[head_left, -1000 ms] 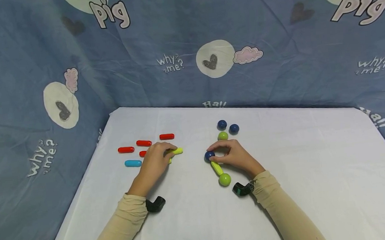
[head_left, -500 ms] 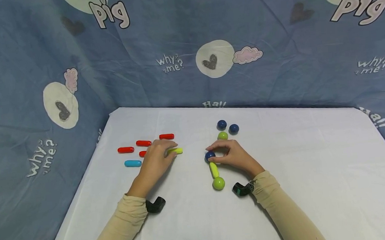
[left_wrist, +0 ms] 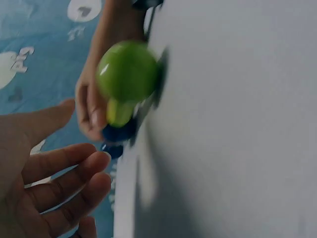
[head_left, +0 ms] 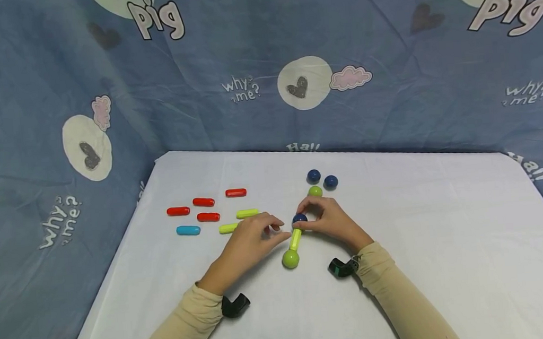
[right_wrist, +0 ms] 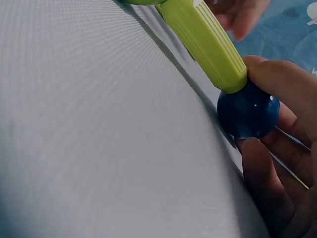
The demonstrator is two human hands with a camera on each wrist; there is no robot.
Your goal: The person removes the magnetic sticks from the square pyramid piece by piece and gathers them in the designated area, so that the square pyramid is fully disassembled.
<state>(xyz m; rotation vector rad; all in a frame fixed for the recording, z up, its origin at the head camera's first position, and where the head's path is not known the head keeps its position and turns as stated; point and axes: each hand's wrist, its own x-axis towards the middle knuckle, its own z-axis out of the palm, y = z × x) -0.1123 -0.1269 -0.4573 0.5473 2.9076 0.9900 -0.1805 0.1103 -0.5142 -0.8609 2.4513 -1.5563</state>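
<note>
Between thumb and fingers my right hand (head_left: 333,219) pinches a dark blue ball (right_wrist: 248,110) low over the white table. A ribbed yellow-green rod (right_wrist: 210,47) joins that ball to a green ball (head_left: 290,259), which is nearer to me. My left hand (head_left: 257,237) is just left of the rod, its fingers parted and loosely bent, with nothing between them. In the left wrist view the green ball (left_wrist: 128,72) appears large in front of that hand, apart from its fingers.
To the left lie several red rods (head_left: 208,217), a light blue rod (head_left: 188,230) and two yellow rods (head_left: 247,213). Behind my right hand are two dark blue balls (head_left: 331,182) and another green ball (head_left: 315,191). A patterned blue cloth (head_left: 258,122) hangs behind the table (head_left: 425,232).
My left hand has left the yellow rods and come right, toward the joined piece. The piece's green ball end has swung left, while my right hand still pinches the blue ball.
</note>
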